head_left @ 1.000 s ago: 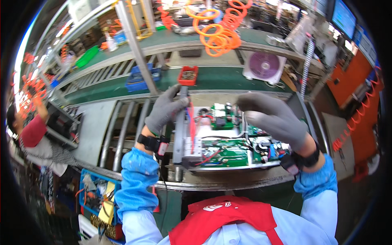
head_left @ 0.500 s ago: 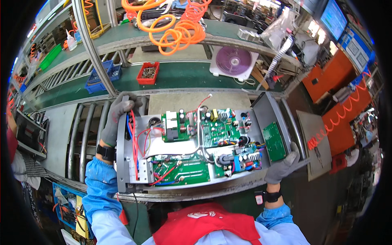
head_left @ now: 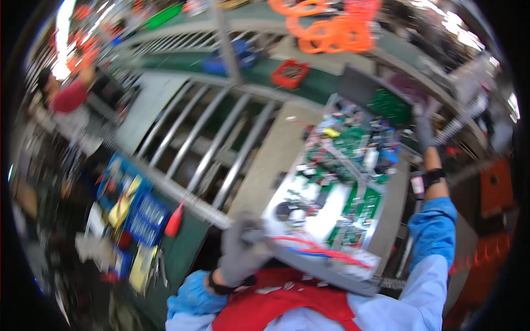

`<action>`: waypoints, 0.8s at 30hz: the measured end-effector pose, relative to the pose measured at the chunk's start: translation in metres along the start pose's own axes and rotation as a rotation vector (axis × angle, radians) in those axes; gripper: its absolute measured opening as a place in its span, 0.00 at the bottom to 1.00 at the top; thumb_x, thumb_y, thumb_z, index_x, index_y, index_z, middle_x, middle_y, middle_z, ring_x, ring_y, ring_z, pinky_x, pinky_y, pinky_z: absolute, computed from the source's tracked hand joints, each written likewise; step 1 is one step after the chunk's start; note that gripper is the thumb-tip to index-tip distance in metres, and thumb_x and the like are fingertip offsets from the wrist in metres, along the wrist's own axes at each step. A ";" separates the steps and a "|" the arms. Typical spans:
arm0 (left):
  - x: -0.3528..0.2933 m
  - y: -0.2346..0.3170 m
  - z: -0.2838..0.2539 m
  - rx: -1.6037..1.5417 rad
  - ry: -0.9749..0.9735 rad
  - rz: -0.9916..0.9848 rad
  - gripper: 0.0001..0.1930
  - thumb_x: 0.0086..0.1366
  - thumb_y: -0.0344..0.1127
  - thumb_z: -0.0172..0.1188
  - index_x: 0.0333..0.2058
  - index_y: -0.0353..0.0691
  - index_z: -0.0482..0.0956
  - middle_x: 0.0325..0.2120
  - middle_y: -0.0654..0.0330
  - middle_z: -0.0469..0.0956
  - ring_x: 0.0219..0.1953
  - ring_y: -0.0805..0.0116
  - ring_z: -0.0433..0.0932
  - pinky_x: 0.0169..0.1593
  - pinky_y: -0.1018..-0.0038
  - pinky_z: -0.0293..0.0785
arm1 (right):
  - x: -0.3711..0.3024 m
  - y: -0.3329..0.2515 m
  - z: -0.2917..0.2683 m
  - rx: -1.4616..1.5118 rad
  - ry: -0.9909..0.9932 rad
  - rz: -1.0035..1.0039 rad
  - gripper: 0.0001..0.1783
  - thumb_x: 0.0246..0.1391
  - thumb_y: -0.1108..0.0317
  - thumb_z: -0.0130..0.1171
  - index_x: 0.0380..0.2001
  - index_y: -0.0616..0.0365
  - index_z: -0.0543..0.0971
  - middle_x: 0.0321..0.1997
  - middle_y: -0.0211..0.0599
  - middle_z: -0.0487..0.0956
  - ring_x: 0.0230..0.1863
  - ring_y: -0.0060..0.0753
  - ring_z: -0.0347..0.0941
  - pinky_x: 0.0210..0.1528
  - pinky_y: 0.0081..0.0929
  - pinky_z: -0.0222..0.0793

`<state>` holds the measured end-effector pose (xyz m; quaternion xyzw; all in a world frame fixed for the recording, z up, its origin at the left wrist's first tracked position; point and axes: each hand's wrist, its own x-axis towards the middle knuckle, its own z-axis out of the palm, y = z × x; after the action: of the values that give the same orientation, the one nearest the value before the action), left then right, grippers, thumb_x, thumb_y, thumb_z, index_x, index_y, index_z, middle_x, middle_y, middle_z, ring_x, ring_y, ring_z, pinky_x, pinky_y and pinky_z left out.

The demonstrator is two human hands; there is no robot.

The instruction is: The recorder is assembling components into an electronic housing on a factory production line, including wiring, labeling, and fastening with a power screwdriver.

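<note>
Grey metal chassis, bearing green circuit boards, slants over a beige sheet, near end by the red apron. Left hand grips the near panel; right hand meets the far panel, its hold too blurred to tell. Uneven support could tip everything; loose red wires might snag.

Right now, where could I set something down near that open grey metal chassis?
Mostly bare: the beige board, between the shiny metal rollers and the open grey metal chassis, and the pale grey sheet left of the rollers. Crowded: the chassis interior, packed with green circuit boards, and its near left corner, beside the grey-gloved left hand.
</note>
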<state>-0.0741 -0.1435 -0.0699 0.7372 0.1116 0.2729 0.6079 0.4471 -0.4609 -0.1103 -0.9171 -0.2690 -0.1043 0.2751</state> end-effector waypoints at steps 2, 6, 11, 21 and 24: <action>-0.026 0.007 0.012 -0.016 -0.070 -0.051 0.23 0.50 0.48 0.71 0.36 0.38 0.74 0.29 0.59 0.74 0.30 0.68 0.75 0.33 0.71 0.71 | -0.006 0.002 0.020 -0.040 0.058 -0.120 0.23 0.69 0.60 0.36 0.59 0.62 0.69 0.60 0.43 0.71 0.60 0.40 0.66 0.65 0.31 0.58; -0.046 -0.003 0.023 0.181 -0.056 0.072 0.24 0.52 0.55 0.66 0.35 0.38 0.75 0.28 0.55 0.72 0.33 0.53 0.73 0.37 0.64 0.70 | -0.110 0.015 0.091 0.004 0.227 -0.089 0.23 0.68 0.60 0.38 0.59 0.62 0.69 0.59 0.43 0.72 0.60 0.40 0.66 0.63 0.32 0.60; -0.103 -0.067 -0.014 0.373 0.042 -0.159 0.21 0.60 0.51 0.59 0.43 0.40 0.78 0.36 0.52 0.77 0.41 0.52 0.77 0.44 0.63 0.74 | -0.382 0.077 0.150 -0.214 -0.268 0.293 0.24 0.66 0.60 0.41 0.59 0.62 0.69 0.58 0.44 0.73 0.59 0.40 0.67 0.62 0.33 0.62; -0.315 -0.159 -0.297 0.893 0.662 -0.850 0.15 0.57 0.45 0.60 0.38 0.41 0.79 0.33 0.47 0.79 0.39 0.46 0.78 0.44 0.57 0.73 | -0.564 -0.177 0.182 0.829 -0.953 0.821 0.13 0.59 0.62 0.55 0.42 0.59 0.76 0.30 0.32 0.77 0.31 0.28 0.74 0.34 0.28 0.73; -0.344 -0.165 -0.362 0.992 0.631 -0.892 0.17 0.57 0.44 0.59 0.43 0.43 0.79 0.38 0.50 0.79 0.42 0.50 0.78 0.48 0.58 0.73 | -0.527 -0.338 0.203 0.881 -0.910 0.769 0.11 0.60 0.64 0.53 0.42 0.58 0.75 0.30 0.32 0.77 0.28 0.24 0.73 0.30 0.24 0.71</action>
<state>-0.5256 0.0270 -0.2794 0.6967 0.6804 0.1163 0.1951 -0.1696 -0.3389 -0.3050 -0.7037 -0.0330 0.5077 0.4960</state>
